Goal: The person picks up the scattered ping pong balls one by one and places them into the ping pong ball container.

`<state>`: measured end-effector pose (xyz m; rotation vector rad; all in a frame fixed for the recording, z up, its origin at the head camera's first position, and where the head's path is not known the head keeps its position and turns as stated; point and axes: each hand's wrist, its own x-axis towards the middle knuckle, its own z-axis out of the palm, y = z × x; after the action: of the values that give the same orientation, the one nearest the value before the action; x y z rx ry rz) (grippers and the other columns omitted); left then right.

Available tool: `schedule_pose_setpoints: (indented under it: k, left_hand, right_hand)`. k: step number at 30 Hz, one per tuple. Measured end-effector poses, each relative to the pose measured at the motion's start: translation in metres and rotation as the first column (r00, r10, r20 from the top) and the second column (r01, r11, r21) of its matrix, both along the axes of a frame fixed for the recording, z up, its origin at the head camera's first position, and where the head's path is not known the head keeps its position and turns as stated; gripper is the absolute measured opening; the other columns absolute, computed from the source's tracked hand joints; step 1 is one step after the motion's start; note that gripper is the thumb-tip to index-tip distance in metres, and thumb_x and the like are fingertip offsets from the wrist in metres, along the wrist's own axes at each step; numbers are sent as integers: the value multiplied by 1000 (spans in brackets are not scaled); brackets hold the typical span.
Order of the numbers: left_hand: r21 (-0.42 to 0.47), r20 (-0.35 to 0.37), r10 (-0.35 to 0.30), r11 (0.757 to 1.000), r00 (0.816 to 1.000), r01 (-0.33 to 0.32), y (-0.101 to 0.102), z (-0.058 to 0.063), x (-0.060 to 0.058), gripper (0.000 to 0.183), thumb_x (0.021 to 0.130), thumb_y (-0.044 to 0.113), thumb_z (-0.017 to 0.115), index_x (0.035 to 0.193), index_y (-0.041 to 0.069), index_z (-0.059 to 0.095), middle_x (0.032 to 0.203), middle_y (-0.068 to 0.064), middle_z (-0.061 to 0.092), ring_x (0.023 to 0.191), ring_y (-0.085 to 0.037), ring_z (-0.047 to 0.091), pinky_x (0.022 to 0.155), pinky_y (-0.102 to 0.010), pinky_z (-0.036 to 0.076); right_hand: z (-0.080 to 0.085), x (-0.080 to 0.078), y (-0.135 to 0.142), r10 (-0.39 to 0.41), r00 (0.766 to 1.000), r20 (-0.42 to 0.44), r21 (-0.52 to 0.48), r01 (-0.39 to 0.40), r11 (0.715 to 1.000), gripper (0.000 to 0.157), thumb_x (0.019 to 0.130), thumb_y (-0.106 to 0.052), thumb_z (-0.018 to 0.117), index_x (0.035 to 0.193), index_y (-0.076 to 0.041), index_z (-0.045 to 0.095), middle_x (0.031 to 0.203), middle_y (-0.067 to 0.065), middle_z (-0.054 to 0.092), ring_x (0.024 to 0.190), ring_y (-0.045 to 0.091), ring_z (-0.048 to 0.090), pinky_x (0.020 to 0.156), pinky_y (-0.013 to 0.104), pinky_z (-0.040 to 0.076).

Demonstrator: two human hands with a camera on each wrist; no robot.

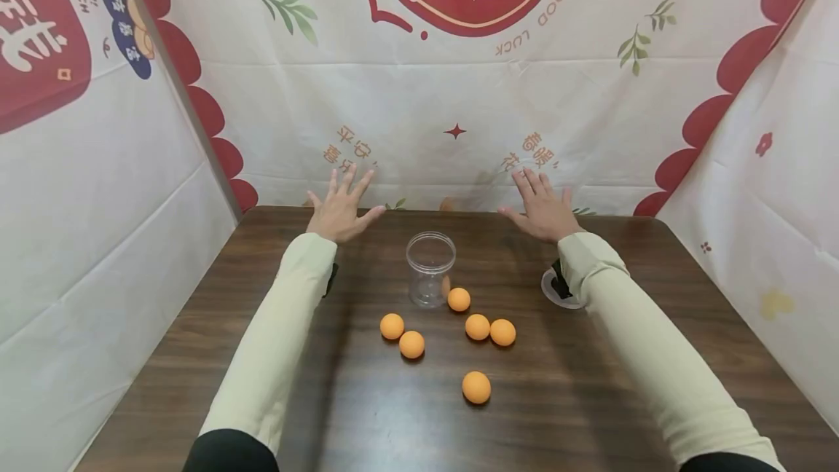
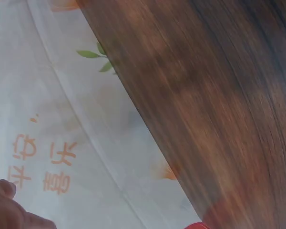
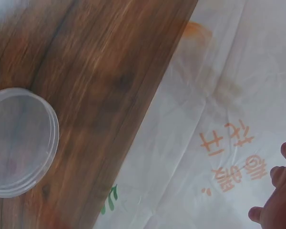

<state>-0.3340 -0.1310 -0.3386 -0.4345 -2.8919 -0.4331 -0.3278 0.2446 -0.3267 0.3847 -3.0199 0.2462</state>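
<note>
My left hand (image 1: 342, 208) is held out over the far left of the table, fingers spread and holding nothing. On the other side my right hand (image 1: 542, 208) is spread in the same way, also holding nothing. Between the forearms a clear plastic jar (image 1: 430, 268) stands upright without a lid. In front of it lie several orange balls, among them one ball (image 1: 459, 299) beside the jar's base and another ball (image 1: 476, 387) nearest to me. A clear round lid (image 3: 21, 143) lies flat on the table, partly under my right wrist in the head view.
The dark wooden table (image 1: 275, 384) ends at a white printed cloth (image 1: 419, 93) hanging behind it. More cloth walls stand at the left (image 1: 98, 239) and right (image 1: 773, 188). Both wrists carry dark straps.
</note>
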Motion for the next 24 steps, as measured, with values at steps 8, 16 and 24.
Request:
schedule_pose_setpoints:
  k: [8, 16, 24]
  left_hand:
    - [30, 44, -50, 998, 998, 49, 4, -1, 7, 76, 93, 62, 41, 154, 34, 5, 162, -6, 3, 147, -37, -2, 97, -80, 9]
    - [124, 49, -144, 983, 988, 137, 17, -2, 22, 76, 93, 59, 44, 154, 30, 9, 160, -7, 14, 147, -34, 10, 103, -72, 21]
    - [209, 107, -265, 948, 958, 239, 28, -9, 32, 79, 92, 56, 51, 154, 28, 11, 159, -5, 19, 146, -29, 18, 111, -55, 27]
  right_hand:
    - [-3, 15, 1, 52, 999, 5, -56, -51, 997, 81, 97, -55, 40, 155, -13, 1, 160, 18, 4, 144, 46, 3, 104, 74, -4]
    - [-17, 36, 0, 101, 993, 55, -119, -94, 988, 77, 99, -50, 40, 154, -9, 4, 158, 21, 6, 144, 43, 7, 104, 73, 6]
    - [-37, 57, -4, 154, 988, 26, -137, -149, 979, 73, 99, -42, 46, 153, -4, 13, 156, 24, 13, 142, 46, 12, 107, 71, 10]
